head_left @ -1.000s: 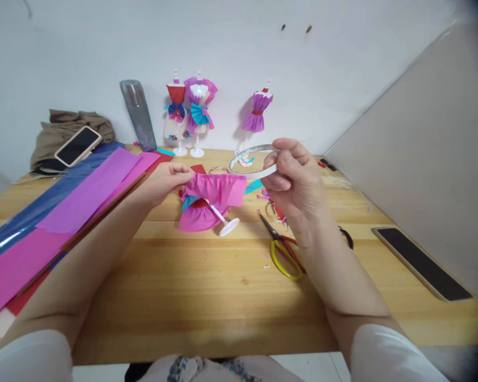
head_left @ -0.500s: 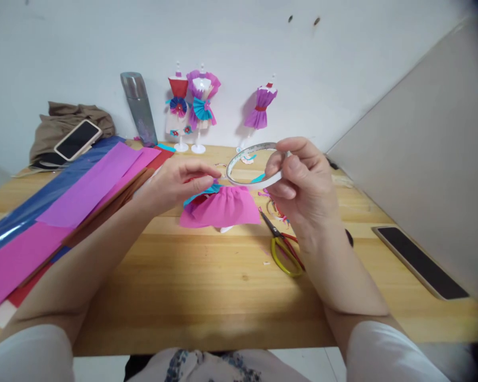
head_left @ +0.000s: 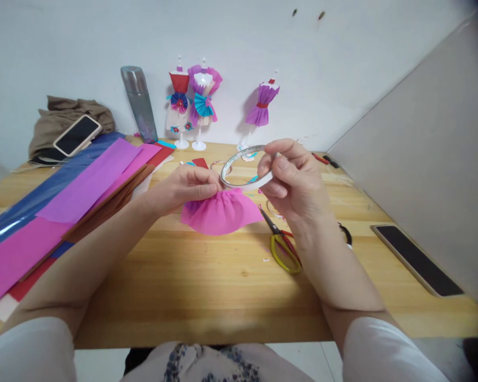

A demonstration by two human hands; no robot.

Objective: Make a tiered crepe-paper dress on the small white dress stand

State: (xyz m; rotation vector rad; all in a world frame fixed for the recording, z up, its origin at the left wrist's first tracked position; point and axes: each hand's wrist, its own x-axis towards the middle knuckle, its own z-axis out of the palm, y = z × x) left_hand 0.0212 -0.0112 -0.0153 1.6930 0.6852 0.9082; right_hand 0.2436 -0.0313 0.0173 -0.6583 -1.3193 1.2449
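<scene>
My left hand [head_left: 189, 187] has its thumb and fingers closed on the gathered upper edge of a small pink paper skirt [head_left: 225, 215]. The skirt flares out below the fingers, and part of its upper side is hidden behind them. A narrow roll of white tape [head_left: 249, 185] is gripped between the thumb and fingers of my right hand [head_left: 292, 172]. The roll is tilted just above the skirt's right side. Scissors [head_left: 281, 246] with yellow and red handles lie on the table, partly behind my right forearm.
Crepe paper sheets [head_left: 83, 180] cover the table's left side, near a phone [head_left: 77, 135] on brown cloth [head_left: 69, 114]. A bottle [head_left: 141, 106] and three small dressed mannequins [head_left: 263, 103] stand by the wall. Another phone [head_left: 418, 260] lies right, beside a partition [head_left: 414, 143].
My left hand has lowered and closed on the skirt's top edge, and the skirt has lifted and turned slightly. The right hand has moved a little left with the tape roll.
</scene>
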